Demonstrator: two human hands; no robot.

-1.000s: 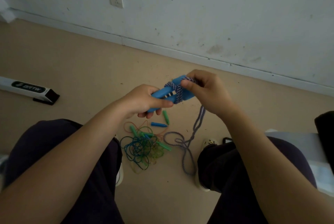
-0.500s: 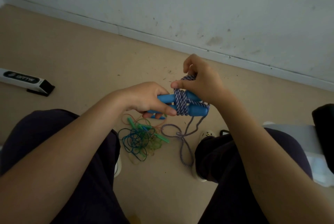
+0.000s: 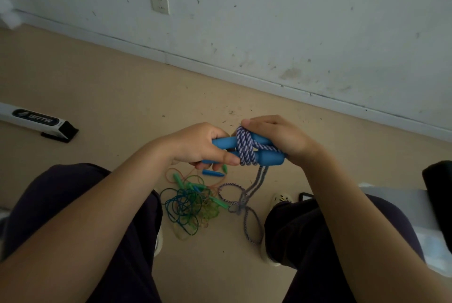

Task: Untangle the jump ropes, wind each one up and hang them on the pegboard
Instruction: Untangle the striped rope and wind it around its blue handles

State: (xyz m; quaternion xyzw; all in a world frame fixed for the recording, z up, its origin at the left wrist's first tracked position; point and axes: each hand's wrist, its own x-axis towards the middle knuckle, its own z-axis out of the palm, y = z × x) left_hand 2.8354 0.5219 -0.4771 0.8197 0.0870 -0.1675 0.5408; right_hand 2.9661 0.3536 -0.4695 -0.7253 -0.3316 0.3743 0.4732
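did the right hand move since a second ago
Yes: the right hand shifted from above the tangled green ropes on the floor towards the right knee.

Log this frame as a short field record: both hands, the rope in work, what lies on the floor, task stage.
left hand: grips the blue handles at their left end
right hand: pinches the striped rope against the handles
striped rope: several turns round both handles; loose tail hangs to the floor
floor pile: tangled green and blue ropes, between the knees
other: white bar with black end at left, wall socket
stage: winding under way; pegboard not in view
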